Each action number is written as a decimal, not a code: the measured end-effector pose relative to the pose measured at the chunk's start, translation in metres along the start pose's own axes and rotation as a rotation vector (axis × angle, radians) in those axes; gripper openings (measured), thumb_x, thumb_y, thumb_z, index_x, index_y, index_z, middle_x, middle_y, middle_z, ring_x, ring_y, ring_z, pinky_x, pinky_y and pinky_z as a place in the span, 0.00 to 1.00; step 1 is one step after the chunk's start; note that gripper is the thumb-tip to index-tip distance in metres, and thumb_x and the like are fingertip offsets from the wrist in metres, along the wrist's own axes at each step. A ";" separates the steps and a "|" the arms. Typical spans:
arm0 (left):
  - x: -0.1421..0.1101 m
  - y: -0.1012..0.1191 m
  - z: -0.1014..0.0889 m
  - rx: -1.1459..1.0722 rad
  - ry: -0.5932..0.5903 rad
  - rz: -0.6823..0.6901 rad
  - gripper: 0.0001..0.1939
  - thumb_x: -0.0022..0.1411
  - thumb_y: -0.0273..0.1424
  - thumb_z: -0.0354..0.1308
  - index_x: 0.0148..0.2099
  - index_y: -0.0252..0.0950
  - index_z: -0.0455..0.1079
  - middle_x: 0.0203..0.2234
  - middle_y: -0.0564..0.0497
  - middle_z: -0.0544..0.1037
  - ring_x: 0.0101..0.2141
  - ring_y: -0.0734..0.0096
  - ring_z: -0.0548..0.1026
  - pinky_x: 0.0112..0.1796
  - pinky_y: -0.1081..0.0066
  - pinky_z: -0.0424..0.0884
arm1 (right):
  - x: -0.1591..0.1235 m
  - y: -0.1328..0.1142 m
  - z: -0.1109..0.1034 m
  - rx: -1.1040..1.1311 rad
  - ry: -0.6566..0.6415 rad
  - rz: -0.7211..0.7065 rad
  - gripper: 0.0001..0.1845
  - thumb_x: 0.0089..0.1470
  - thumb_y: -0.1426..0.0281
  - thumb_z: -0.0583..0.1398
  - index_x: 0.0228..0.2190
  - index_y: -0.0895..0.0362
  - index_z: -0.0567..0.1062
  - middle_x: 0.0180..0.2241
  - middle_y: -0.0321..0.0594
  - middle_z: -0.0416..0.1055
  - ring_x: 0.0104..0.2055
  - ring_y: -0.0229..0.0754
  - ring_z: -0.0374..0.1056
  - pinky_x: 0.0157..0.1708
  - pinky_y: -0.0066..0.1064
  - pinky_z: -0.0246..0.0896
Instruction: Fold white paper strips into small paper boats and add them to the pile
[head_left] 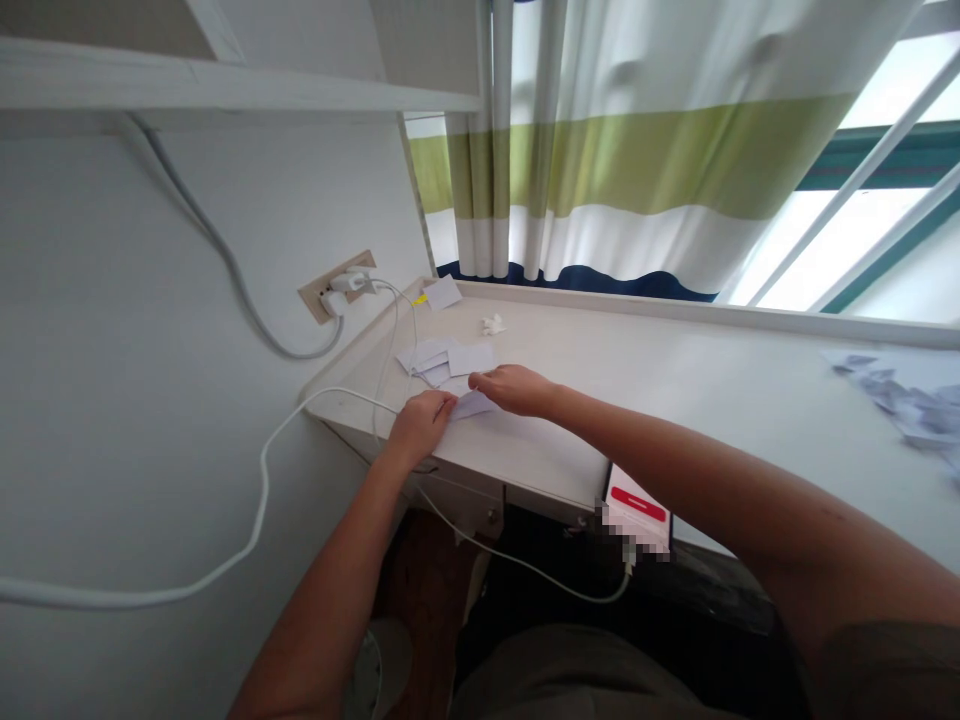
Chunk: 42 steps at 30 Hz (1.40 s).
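Over the white desk (555,350), near its left end, both my hands are at a small white sheet of paper (474,406). My left hand (421,425) is closed on the sheet's left edge, its fingers curled. At the upper right edge of the same sheet, my right hand (516,390) pinches the paper between thumb and fingers. Just beyond my hands lie several loose white paper pieces (472,357), partly overlapping. A small crumpled white scrap (493,324) rests farther back.
A phone (636,508) sits at the desk's front edge under my right forearm, with a white cable (525,565) attached. Cables run from the wall outlet (337,285) across the desk's left end. Folded papers (911,400) are heaped at far right. Another paper (444,292) lies in the back corner.
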<state>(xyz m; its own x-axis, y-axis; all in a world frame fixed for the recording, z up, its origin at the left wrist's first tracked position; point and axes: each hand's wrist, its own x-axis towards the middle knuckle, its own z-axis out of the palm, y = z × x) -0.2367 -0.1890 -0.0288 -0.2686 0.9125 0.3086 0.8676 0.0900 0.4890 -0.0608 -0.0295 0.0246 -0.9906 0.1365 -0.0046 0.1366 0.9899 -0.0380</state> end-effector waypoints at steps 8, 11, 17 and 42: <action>0.028 0.034 -0.015 -0.099 0.246 -0.003 0.13 0.77 0.41 0.53 0.49 0.40 0.73 0.43 0.42 0.85 0.47 0.55 0.83 0.51 0.61 0.75 | -0.006 0.012 -0.021 0.181 0.173 0.117 0.14 0.72 0.73 0.61 0.55 0.58 0.82 0.51 0.53 0.85 0.52 0.54 0.81 0.53 0.39 0.69; 0.046 0.046 -0.012 -0.360 0.361 -0.018 0.17 0.72 0.40 0.61 0.58 0.40 0.69 0.47 0.43 0.85 0.51 0.59 0.83 0.56 0.62 0.75 | -0.013 0.020 -0.029 0.452 0.324 0.324 0.07 0.67 0.75 0.66 0.44 0.59 0.85 0.43 0.50 0.86 0.47 0.51 0.82 0.49 0.36 0.71; 0.080 0.079 0.014 -0.931 0.158 -0.216 0.29 0.59 0.46 0.73 0.56 0.36 0.71 0.45 0.42 0.86 0.46 0.60 0.85 0.48 0.62 0.80 | -0.060 0.041 -0.027 1.273 0.597 0.493 0.08 0.56 0.75 0.73 0.30 0.60 0.79 0.28 0.41 0.82 0.33 0.41 0.80 0.39 0.31 0.75; 0.140 0.226 0.170 -1.265 -0.395 -0.065 0.12 0.53 0.38 0.70 0.37 0.35 0.82 0.35 0.47 0.85 0.36 0.65 0.81 0.38 0.65 0.81 | -0.248 0.135 0.041 1.692 0.955 0.673 0.06 0.52 0.71 0.70 0.32 0.56 0.79 0.28 0.34 0.73 0.33 0.38 0.74 0.48 0.42 0.82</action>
<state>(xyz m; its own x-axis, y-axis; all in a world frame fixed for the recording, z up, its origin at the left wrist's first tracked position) -0.0075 0.0272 -0.0140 0.0309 0.9940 0.1046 -0.1848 -0.0971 0.9780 0.2032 0.0691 -0.0205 -0.4055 0.9139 -0.0184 -0.2896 -0.1476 -0.9457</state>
